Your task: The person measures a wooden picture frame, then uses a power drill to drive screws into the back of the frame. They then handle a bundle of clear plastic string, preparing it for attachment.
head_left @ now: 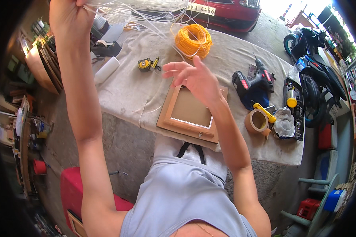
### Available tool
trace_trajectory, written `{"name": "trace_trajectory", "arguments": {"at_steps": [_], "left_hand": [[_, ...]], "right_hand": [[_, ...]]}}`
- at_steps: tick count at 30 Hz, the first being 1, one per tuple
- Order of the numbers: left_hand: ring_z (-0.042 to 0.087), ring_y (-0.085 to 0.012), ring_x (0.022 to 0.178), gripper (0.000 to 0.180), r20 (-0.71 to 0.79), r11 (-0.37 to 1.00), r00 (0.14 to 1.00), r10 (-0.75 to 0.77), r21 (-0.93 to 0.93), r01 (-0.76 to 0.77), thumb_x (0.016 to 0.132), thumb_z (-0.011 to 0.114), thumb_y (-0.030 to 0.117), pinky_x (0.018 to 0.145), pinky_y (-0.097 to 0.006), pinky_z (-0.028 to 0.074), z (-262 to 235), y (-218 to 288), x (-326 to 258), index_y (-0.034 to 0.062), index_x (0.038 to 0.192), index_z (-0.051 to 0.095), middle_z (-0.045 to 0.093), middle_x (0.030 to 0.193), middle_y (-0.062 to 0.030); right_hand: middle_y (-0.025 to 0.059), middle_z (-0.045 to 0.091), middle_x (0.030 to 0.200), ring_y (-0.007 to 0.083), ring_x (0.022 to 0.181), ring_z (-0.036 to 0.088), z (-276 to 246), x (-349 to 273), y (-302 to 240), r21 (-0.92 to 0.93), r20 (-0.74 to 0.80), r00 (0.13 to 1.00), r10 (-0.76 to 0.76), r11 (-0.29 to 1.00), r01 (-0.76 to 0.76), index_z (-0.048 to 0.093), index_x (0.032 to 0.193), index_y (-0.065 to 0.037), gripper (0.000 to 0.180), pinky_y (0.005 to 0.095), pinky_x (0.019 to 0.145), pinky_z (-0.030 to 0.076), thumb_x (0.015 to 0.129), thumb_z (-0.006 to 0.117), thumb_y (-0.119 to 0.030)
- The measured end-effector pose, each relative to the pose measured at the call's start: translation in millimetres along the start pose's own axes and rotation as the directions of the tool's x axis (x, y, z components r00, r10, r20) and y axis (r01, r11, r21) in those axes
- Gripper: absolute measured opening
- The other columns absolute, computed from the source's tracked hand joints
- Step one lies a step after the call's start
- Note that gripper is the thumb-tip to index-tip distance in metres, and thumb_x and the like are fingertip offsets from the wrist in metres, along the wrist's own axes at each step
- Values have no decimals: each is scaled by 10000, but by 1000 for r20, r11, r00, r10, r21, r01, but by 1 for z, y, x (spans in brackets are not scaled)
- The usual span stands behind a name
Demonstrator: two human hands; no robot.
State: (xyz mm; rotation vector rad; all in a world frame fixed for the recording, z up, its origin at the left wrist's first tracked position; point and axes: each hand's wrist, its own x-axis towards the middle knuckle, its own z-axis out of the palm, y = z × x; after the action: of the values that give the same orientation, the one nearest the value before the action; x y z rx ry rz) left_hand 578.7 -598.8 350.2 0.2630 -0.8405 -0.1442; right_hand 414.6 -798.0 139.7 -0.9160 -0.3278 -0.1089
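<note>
Two hands: both raised over the desk (122, 94), which is covered with a grey cloth.
Left hand (67, 15): lifted high at the top left, fingers closed on a bundle of thin clear strands (146, 6).
Strands: they fan out from the left hand toward the top middle, and a few trail down to the cloth near the frame (188, 114).
Right hand (195, 77): hovers just above the frame's upper edge, fingers apart and loosely curled; whether it touches a strand I cannot tell.
Frame: brown wood, flat on the desk's near edge, in front of the person.
Coil (193, 39): orange cord, behind the right hand.
Tape measure (145, 64): yellow and black, left of the right hand.
Drill (255, 81): black and red, right of the frame.
Tape roll (257, 120): brown, near the desk's right front corner, with a yellow tool (264, 111) just beside it.
White roll (106, 70): lies at the desk's left edge.
Tray (294, 108): black, far right end, holding small items.
</note>
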Motion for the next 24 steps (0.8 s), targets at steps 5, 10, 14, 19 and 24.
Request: {"name": "trace_trajectory", "arguments": {"at_steps": [5, 10, 14, 19, 24], "left_hand": [[413, -27, 392, 71, 184, 958, 983, -22, 287, -32, 939, 548, 81, 286, -154, 310, 21, -12, -13, 43, 888, 517, 552, 668, -46], [410, -40, 397, 68, 226, 955, 971, -72, 298, 2, 951, 525, 69, 298, -161, 313, 18, -10, -17, 11, 917, 535, 564, 705, -79], [385, -52, 414, 117, 191, 964, 971, -145, 247, 95, 966, 488, 49, 331, -159, 312, 10, -2, -17, -57, 962, 537, 572, 802, -142], [367, -46, 394, 114, 152, 958, 976, -153, 267, 108, 980, 475, 73, 313, -166, 321, -1, -16, -29, -29, 976, 526, 565, 791, -137], [309, -17, 410, 125, 29, 888, 989, -147, 444, 119, 958, 542, 149, 348, -165, 226, 3, -18, -42, 57, 1038, 568, 527, 744, -33]], "right_hand": [[117, 595, 966, 157, 885, 584, 11, 16, 10, -438, -406, 904, -132, 896, -66, 625, 994, 39, 368, 303, 736, 487, 931, 581, -321], [39, 588, 911, 114, 810, 525, 10, 27, 9, -612, -371, 876, -308, 791, 19, 616, 1105, -27, 318, 276, 721, 448, 891, 644, -260], [26, 592, 900, 95, 816, 517, 2, 18, 9, -771, -176, 888, -425, 620, 144, 635, 1075, -30, 246, 266, 734, 434, 905, 617, -206], [16, 599, 827, 77, 733, 528, 18, -21, -2, -630, -154, 880, -448, 731, 262, 651, 985, 7, 185, 219, 670, 432, 944, 567, -153], [2, 570, 734, 61, 643, 502, 23, -58, -27, -589, -224, 848, -480, 760, 275, 623, 1010, 44, 195, 199, 594, 409, 953, 557, -131]]}}
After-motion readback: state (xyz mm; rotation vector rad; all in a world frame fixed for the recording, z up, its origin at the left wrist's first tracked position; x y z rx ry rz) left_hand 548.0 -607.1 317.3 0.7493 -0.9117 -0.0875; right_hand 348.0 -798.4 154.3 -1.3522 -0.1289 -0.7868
